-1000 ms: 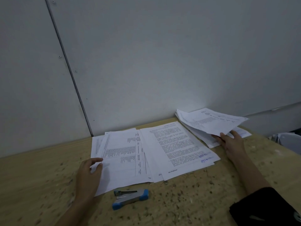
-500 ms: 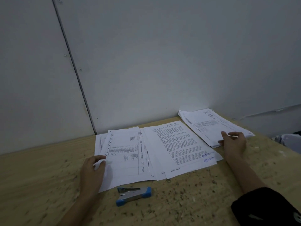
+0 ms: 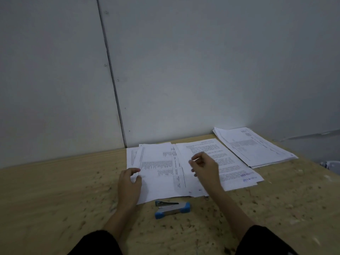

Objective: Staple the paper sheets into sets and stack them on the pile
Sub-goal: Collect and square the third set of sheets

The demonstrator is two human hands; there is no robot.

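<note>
Three groups of printed sheets lie on the wooden table (image 3: 55,196). The left stack (image 3: 158,173) carries tables of text; my left hand (image 3: 129,183) pinches its left edge between thumb and fingers. The middle stack (image 3: 228,162) shows paragraphs and a blue stamp. My right hand (image 3: 204,166) hovers, blurred, over the seam between these two stacks, fingers loosely curled, holding nothing. The pile of finished sets (image 3: 255,146) lies at the back right, against the wall. A blue and grey stapler (image 3: 172,208) rests on the table just in front of the left stack.
A grey panelled wall (image 3: 184,70) rises right behind the table. At the far right, beyond the table's edge, a pale object (image 3: 331,164) is partly visible. Black sleeves cover both forearms at the bottom of the view.
My right hand has let go of the set on the back-right pile and swung left over the middle sheets. My left hand stays at the left stack's edge.
</note>
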